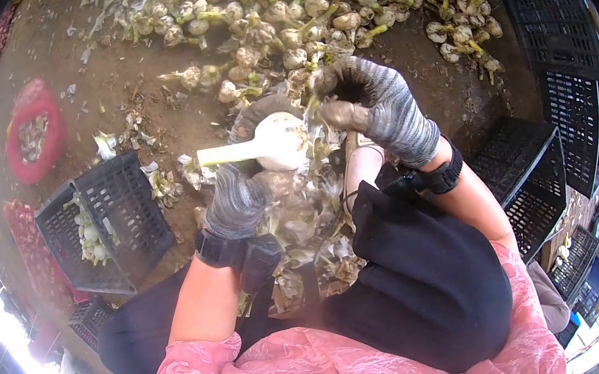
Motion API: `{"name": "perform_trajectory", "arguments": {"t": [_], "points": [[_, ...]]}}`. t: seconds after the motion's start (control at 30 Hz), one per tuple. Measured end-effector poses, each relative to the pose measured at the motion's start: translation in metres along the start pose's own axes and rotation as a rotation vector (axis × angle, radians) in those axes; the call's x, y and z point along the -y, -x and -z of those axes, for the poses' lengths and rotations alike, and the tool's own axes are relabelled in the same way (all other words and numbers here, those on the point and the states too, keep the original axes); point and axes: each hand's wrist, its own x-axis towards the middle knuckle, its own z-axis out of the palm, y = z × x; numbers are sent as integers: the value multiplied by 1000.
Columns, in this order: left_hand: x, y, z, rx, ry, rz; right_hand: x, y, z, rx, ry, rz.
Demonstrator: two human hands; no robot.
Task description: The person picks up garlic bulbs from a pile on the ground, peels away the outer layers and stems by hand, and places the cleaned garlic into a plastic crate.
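Observation:
My left hand [235, 201], in a grey knit glove, is wrapped around a large white garlic bulb [283, 142]. The bulb's pale trimmed stem points left, and its root end faces right. Close to that root end, my right hand [383, 104], gloved the same way, has its fingers curled in a pinch. Thin garlic skin [313, 118] hangs at its fingertips, slightly blurred. Below both hands, a heap of loose garlic skins [304, 220] lies between my legs.
A big pile of unpeeled garlic [292, 14] spreads across the dirt floor ahead. To the left, a black crate [140, 208] holds several white bulbs, near a red mesh sack [27, 158]. More black crates [554, 21] line the right side.

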Motion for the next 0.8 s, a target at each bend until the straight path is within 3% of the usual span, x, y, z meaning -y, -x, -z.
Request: {"name": "perform_trajectory", "arguments": {"t": [0.1,0.17,0.27,0.37,0.5,0.57,0.6,0.67,0.73,0.8], "points": [[8,-2,3,41,-112,-81,5,0,-6,108,-137,-65],[3,-6,-3,78,-171,-140,7,-1,-7,200,138,-15],[-3,-5,-6,89,-173,-140,9,-2,-6,221,127,-24],[-5,0,-9,60,-66,-35,0,-2,-7,226,-105,-19],[-17,-4,-20,39,-62,28,0,0,-5,233,-84,-87],[-10,-7,-18,62,-125,58,4,1,-7,231,126,131],[0,-9,-16,22,-34,36,4,2,-8,231,125,130],[2,-10,-17,-18,56,14,4,2,-11,244,-91,-59],[-12,-9,-22,-77,17,100,1,1,-7,253,4,-35],[-16,-8,-22,-22,-22,56,0,1,-8,199,-117,-71]]}}
